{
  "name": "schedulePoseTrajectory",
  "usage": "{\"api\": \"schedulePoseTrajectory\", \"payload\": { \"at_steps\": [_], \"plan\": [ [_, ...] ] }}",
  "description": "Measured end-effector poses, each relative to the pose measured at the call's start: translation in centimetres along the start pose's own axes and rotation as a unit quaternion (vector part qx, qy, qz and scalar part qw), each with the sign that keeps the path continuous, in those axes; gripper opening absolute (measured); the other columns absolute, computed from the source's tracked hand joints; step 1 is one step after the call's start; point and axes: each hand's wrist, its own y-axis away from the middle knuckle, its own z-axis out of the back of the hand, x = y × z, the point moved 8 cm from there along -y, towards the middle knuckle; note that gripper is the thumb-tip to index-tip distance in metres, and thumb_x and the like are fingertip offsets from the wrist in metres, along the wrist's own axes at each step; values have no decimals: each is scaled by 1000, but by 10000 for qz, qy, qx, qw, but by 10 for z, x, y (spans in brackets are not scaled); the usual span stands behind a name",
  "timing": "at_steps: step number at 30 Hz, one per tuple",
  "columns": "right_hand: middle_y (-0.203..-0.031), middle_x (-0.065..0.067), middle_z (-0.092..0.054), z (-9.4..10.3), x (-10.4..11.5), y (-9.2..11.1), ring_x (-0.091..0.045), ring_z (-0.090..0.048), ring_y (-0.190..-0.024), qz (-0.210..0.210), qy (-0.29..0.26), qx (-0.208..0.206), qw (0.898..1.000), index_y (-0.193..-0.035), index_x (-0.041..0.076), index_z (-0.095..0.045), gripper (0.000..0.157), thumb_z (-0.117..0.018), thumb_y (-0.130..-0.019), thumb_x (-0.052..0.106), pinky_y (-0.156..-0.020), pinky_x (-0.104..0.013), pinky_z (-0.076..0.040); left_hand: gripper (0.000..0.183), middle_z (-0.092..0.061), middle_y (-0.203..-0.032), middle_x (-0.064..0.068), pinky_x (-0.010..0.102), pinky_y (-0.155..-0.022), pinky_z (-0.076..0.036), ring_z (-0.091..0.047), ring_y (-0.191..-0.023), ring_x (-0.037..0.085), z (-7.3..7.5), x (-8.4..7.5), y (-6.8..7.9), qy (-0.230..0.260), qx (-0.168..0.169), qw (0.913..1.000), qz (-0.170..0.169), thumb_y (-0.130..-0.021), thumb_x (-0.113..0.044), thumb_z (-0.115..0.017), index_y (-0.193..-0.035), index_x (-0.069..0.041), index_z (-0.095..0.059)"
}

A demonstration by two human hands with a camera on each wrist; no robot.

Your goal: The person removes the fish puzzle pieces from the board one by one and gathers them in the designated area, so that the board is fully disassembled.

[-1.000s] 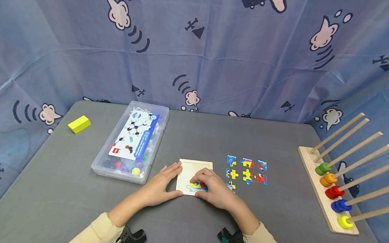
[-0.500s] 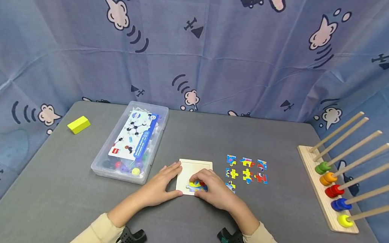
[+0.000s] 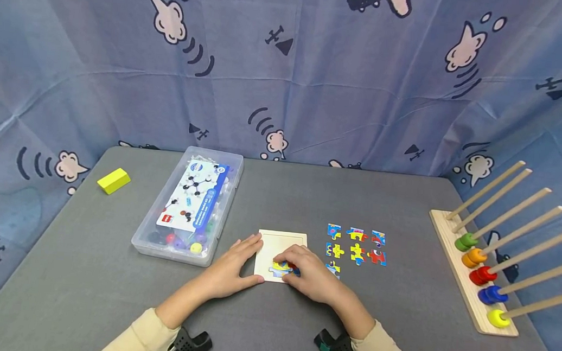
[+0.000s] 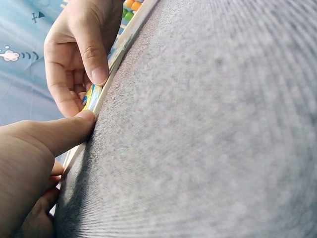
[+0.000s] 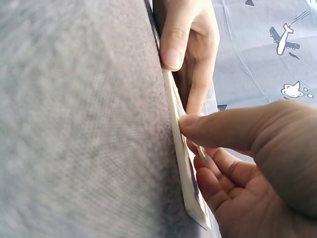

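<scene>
A small square wooden puzzle tray (image 3: 267, 245) lies on the grey table. My left hand (image 3: 232, 267) braces its left side, fingers fairly straight along the edge and thumb at the near corner. Over the tray's near right part, my right hand (image 3: 309, 272) pinches a jigsaw piece (image 5: 202, 152), which looks tilted in the right wrist view. Beside it, a blue and yellow jigsaw piece (image 3: 278, 272) lies at the tray's near edge. The right fingers hide the rest of this corner. Several loose jigsaw pieces (image 3: 357, 253) lie in rows to the right of the tray.
A clear plastic molecular model box (image 3: 188, 207) stands left of the tray, a yellow block (image 3: 114, 180) farther left. At the right, a wooden peg rack (image 3: 469, 281) holds coloured rings on upright rods. A patterned blue curtain (image 3: 289, 62) hangs behind the table.
The right fingers and the pieces beneath them have shifted very slightly within the tray's near right part. The left hand, tray and loose pieces stay in place.
</scene>
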Motion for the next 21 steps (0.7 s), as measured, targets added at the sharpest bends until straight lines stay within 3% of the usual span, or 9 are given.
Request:
{"api": "schedulePoseTrajectory", "payload": {
  "at_steps": [10,21],
  "plan": [
    [-103,2,-61,11,-7,7,-12,-53,-91,-164,-88,-12,9998,-110,11,-66,28,-70,-82,7,-80,-30,-49,74,-32,-152,17,52,-117,-19,-28,-142,33,-2,1,0,-7,7,10000,36,-85,-31,-70,-142,3,-38],
    [-109,3,-62,40,-30,41,-13,-56,-97,-531,-91,-317,9980,-112,11,-67,30,-70,-82,4,-83,-30,-51,75,-32,-152,17,50,-118,-18,-28,-141,33,-3,3,-1,-36,-72,10000,16,-83,-31,-71,-142,3,-39]
  ]
}}
